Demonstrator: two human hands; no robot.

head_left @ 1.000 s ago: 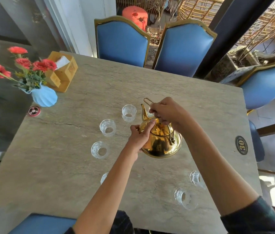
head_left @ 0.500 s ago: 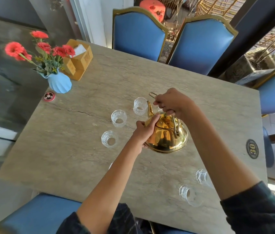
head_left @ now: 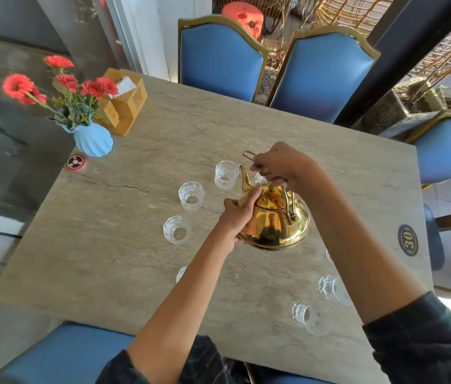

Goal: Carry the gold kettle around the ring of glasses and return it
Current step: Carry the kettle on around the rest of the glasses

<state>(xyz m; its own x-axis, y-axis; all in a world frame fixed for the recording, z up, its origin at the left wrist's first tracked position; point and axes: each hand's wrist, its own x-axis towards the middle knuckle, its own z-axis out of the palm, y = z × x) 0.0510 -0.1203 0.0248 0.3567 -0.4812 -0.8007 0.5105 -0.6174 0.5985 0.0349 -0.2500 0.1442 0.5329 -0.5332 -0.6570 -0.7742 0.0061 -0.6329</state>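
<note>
Kettle: the gold kettle (head_left: 274, 220) is in the middle of the frame, above the stone table (head_left: 246, 128); its spout points to the upper left, toward one glass (head_left: 226, 174).
Right hand: the right hand (head_left: 281, 166) is closed around the wire handle on top of the kettle.
Left hand: the left hand (head_left: 238, 214) lies on the left side of the kettle body, and one straight finger presses the lid (head_left: 270, 199). If the other fingers curl under the kettle, I cannot tell.
Glasses: clear cut glasses stand around the kettle, three at the left (head_left: 191, 195) and two at the lower right (head_left: 306, 317); others are partly hidden by the arms.
Upper left: a blue vase (head_left: 93, 141) with red flowers, beside a wooden tissue box (head_left: 123, 102).
Top: blue chairs (head_left: 220, 58).
</note>
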